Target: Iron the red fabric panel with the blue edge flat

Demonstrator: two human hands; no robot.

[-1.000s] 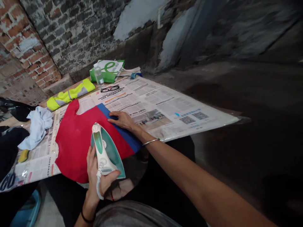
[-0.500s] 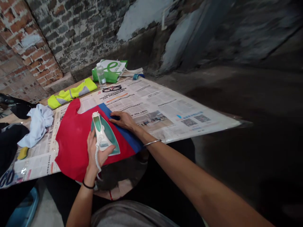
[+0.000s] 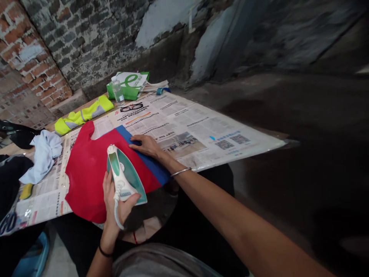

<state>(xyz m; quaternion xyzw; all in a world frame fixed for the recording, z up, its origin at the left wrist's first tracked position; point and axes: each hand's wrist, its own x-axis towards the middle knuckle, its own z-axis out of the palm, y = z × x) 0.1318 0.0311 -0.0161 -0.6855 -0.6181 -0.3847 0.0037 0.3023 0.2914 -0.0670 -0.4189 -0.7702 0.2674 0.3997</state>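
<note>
My left hand (image 3: 113, 202) is wrapped round the handle of a white and green clothes iron (image 3: 123, 177). The iron lies over, or just above, a red cloth piece (image 3: 86, 165); contact is hard to make out. Its rear end reaches past the cloth's near edge. A blue strip (image 3: 144, 157) runs along the cloth's right side. My right hand (image 3: 148, 147) rests on that strip with fingers stretched out, just right of the iron. The iron's white cord (image 3: 117, 215) hangs over my left wrist.
Newspaper under clear plastic (image 3: 198, 123) covers the table. Towards the back stand a bottle (image 3: 117, 92) and a green-white bag (image 3: 129, 84), near glasses (image 3: 132, 107) and blue tape (image 3: 163, 91). A yellow vest (image 3: 83, 115), pale cloth (image 3: 44, 156), sponge (image 3: 26, 191) and scissors (image 3: 8, 223) lie left.
The iron, in my left hand, has come nearer to my body, towards the cloth's near edge. My right hand keeps its place on the blue strip. The whole view has shifted slightly.
</note>
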